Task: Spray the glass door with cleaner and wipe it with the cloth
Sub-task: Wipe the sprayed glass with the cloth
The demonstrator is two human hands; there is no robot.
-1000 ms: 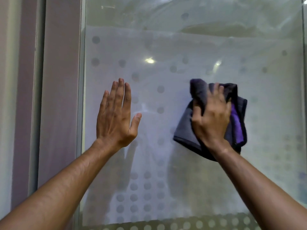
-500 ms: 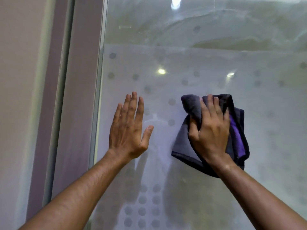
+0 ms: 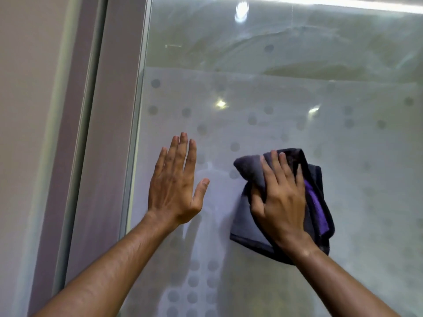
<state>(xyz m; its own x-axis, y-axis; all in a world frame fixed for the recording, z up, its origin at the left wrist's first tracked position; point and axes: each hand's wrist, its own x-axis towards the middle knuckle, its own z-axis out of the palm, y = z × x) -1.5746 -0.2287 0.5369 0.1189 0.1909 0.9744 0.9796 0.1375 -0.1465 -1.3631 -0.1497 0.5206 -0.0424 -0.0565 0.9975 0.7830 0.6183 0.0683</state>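
The frosted glass door (image 3: pixel 332 138) with a pattern of grey dots fills most of the view. My left hand (image 3: pixel 176 186) lies flat on the glass near its left edge, fingers straight and pointing up. To its right, my right hand (image 3: pixel 281 200) presses a dark grey and purple cloth (image 3: pixel 247 227) against the glass, with a fold of the cloth bunched between thumb and forefinger. No spray bottle is in view.
A metal door frame (image 3: pixel 93 133) runs down the left side of the glass, with a beige wall (image 3: pixel 29 110) beyond it. Ceiling lights reflect in the upper glass (image 3: pixel 241 10).
Both hands sit lower and further right in the frame as the view has shifted up and left. The right hand has slid the cloth a little to the left on the glass.
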